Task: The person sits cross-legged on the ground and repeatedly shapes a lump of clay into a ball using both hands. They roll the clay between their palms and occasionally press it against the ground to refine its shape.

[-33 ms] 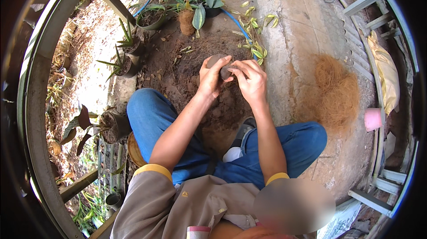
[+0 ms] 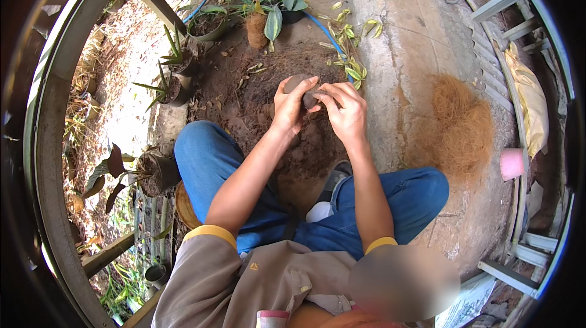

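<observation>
A rounded dark brown lump of soil (image 2: 310, 101) is held over the ground in front of my knees. My left hand (image 2: 285, 107) wraps round it from the left, with the thumb across its top. From the right, my right hand (image 2: 347, 111) presses bent fingertips against its near right side. Whether those fingertips also pinch something small cannot be made out. Beneath both hands lies loose dark soil (image 2: 244, 93). Farther off, a brown fibre-covered ball (image 2: 256, 30) sits beside broad-leaved plants (image 2: 273, 24).
To my right, a heap of orange-brown fibre (image 2: 462, 129) rests on the concrete ledge (image 2: 397, 41). Potted plants (image 2: 160, 172) line the left side. A blue hose (image 2: 323, 30) curves behind the soil. A pink pot (image 2: 511, 164) and a pale yellow sack (image 2: 526, 102) are far right.
</observation>
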A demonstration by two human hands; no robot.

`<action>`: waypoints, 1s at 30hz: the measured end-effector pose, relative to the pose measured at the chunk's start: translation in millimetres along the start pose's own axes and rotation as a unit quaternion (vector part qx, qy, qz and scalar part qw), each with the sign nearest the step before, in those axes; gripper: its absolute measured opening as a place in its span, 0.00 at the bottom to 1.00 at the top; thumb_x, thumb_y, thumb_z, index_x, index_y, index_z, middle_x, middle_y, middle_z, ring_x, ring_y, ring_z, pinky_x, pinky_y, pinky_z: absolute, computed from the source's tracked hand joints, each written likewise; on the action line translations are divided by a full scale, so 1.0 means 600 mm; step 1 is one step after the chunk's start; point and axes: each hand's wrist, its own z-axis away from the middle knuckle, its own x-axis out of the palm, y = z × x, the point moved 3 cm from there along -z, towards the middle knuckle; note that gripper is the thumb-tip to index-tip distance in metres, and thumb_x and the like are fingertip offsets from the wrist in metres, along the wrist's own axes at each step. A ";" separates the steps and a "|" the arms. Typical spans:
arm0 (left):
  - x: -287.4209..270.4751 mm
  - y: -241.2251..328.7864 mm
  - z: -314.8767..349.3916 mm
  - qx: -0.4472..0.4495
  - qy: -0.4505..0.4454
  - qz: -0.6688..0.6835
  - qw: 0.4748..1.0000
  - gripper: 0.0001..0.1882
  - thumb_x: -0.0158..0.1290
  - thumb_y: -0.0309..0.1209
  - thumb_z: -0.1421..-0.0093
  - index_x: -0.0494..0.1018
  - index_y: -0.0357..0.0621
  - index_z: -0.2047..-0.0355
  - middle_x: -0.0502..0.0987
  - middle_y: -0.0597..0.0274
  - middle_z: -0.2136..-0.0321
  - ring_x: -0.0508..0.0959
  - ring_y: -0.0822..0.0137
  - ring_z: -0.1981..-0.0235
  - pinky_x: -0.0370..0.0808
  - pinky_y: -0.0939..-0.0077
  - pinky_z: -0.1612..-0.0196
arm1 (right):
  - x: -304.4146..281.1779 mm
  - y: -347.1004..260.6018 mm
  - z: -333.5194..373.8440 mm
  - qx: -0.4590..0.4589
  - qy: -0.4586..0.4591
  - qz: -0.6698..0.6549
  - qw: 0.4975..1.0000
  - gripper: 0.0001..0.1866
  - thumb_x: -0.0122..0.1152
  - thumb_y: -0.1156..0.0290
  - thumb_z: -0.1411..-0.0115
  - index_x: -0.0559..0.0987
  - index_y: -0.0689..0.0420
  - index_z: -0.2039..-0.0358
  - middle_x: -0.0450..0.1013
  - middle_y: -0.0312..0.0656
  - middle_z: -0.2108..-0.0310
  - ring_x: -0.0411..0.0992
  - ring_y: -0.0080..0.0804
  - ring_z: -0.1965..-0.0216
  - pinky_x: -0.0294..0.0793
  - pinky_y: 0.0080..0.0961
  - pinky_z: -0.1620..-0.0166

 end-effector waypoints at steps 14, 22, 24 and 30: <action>-0.017 -0.025 -0.029 0.030 0.118 -0.069 0.990 0.34 0.66 0.33 0.57 0.58 0.42 0.54 0.71 0.56 0.65 0.75 0.68 0.73 0.76 0.76 0.80 | 0.008 0.032 0.007 0.101 -0.094 -0.033 0.990 0.07 0.60 0.75 0.48 0.79 0.65 0.69 0.76 0.44 0.69 0.76 0.33 0.66 0.72 0.23 0.62; -0.036 -0.037 -0.061 0.009 0.169 -0.023 0.985 0.39 0.68 0.36 0.59 0.56 0.43 0.51 0.70 0.56 0.64 0.74 0.66 0.68 0.77 0.74 0.79 | -0.006 0.076 0.018 0.177 -0.077 -0.118 0.974 0.08 0.61 0.74 0.47 0.79 0.65 0.67 0.77 0.42 0.69 0.74 0.25 0.66 0.71 0.22 0.61; -0.020 -0.027 -0.052 0.005 0.150 -0.045 0.988 0.39 0.68 0.36 0.58 0.55 0.43 0.51 0.70 0.58 0.65 0.74 0.67 0.68 0.77 0.74 0.79 | -0.008 0.120 0.019 0.235 -0.031 -0.190 0.953 0.09 0.63 0.71 0.47 0.79 0.63 0.67 0.77 0.42 0.69 0.74 0.27 0.65 0.70 0.24 0.60; -0.015 -0.039 -0.046 0.007 0.120 -0.061 0.991 0.38 0.68 0.36 0.57 0.56 0.45 0.52 0.70 0.59 0.66 0.73 0.70 0.69 0.78 0.73 0.77 | -0.006 0.206 0.048 0.388 0.067 -0.187 0.900 0.12 0.62 0.74 0.45 0.76 0.64 0.61 0.75 0.37 0.67 0.71 0.19 0.69 0.71 0.17 0.69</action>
